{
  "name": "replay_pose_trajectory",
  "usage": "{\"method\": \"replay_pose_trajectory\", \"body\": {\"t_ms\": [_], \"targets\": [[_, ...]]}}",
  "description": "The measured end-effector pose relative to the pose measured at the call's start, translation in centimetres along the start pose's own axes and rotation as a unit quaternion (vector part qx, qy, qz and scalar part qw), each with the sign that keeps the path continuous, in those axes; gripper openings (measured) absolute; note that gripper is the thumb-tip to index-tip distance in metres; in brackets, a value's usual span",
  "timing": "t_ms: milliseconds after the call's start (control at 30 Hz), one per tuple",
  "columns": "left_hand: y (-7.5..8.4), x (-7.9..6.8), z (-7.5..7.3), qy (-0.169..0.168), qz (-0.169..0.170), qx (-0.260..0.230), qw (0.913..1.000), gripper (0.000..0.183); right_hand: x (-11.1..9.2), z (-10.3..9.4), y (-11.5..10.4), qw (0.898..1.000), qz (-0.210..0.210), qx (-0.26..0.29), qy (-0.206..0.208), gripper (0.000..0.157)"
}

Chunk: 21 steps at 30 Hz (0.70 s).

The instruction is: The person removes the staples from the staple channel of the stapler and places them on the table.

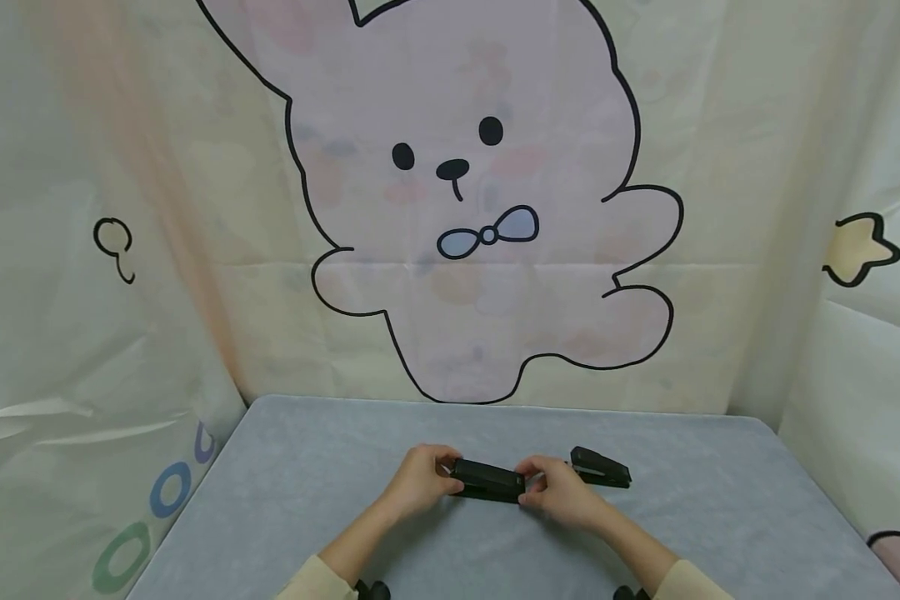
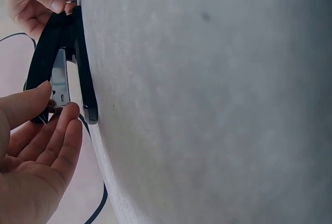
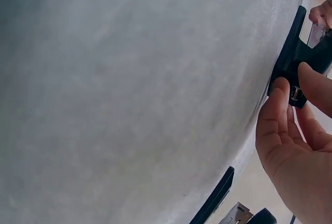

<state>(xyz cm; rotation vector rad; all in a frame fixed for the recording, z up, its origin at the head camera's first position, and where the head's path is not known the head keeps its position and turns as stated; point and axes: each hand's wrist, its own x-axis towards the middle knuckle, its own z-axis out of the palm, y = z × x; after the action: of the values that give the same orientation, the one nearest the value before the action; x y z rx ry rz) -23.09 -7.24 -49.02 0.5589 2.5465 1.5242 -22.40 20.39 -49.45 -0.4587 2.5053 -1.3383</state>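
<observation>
A black stapler (image 1: 487, 480) stands on the grey-blue cloth between both hands, its long side across the view. My left hand (image 1: 420, 482) grips its front end. In the left wrist view the thumb and fingertips of that hand (image 2: 44, 151) pinch the upper arm and silver magazine (image 2: 60, 79), with a gap above the base (image 2: 88, 92). At the hinge end, my right hand (image 1: 562, 493) holds the stapler between thumb and fingers, close round its back in the right wrist view (image 3: 293, 146).
Just beyond the right hand lies a second black stapler (image 1: 602, 468), its arm raised from its base. The cloth-covered table (image 1: 307, 442) ends at a printed curtain (image 1: 270, 350) behind. A dark cable (image 2: 98, 208) shows past the table edge in the left wrist view.
</observation>
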Motion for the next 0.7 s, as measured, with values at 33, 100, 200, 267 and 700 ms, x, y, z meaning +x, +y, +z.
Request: {"method": "replay_pose_trajectory", "body": {"t_ms": [33,100,200,267,700], "targets": [[0.0,0.0,-0.1,0.001,0.001,-0.003,1.0000,0.035,0.0,0.0,-0.1,1.000,-0.002,0.001,-0.002,0.036],[0.0,-0.1,-0.1,-0.001,0.003,-0.004,1.0000,0.033,-0.1,0.0,-0.2,1.000,-0.004,0.002,-0.006,0.036],[0.2,-0.3,-0.2,-0.002,0.003,-0.002,1.0000,0.031,-0.3,-0.1,-0.4,1.000,-0.011,0.008,-0.013,0.036],[0.3,-0.4,-0.2,-0.003,0.004,-0.001,1.0000,0.030,-0.6,-0.2,-0.4,1.000,-0.014,0.017,-0.018,0.036],[1.9,-1.9,0.2,-0.022,0.011,-0.019,0.9995,0.029,-2.5,-1.3,0.0,0.998,-0.030,0.008,-0.058,0.037]]}}
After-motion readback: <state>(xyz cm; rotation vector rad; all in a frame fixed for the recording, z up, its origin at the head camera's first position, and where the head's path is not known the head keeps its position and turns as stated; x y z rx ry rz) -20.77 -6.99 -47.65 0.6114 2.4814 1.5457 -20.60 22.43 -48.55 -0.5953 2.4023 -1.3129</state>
